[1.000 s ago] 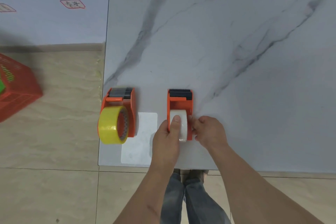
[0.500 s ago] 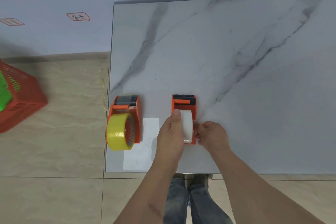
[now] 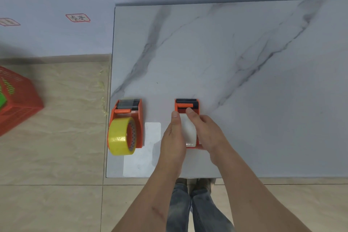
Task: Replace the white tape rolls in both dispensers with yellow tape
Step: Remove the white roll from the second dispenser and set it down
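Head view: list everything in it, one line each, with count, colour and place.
Dispensers: 2, orange, near table edge; left one at the left corner, right one between the hands.
Yellow tape: 1, in the left dispenser.
White tape: 1, in the right dispenser.
White sheet: 1, flat between the dispensers.
Table: 1, grey-veined white marble.
Basket: 1, red, on the floor at left, something green inside.
Wall labels: 2, red-edged, upper left.
Legs: 2, grey jeans, below the table edge.
Left hand: grips the white tape's left side.
Right hand: grips its right side.
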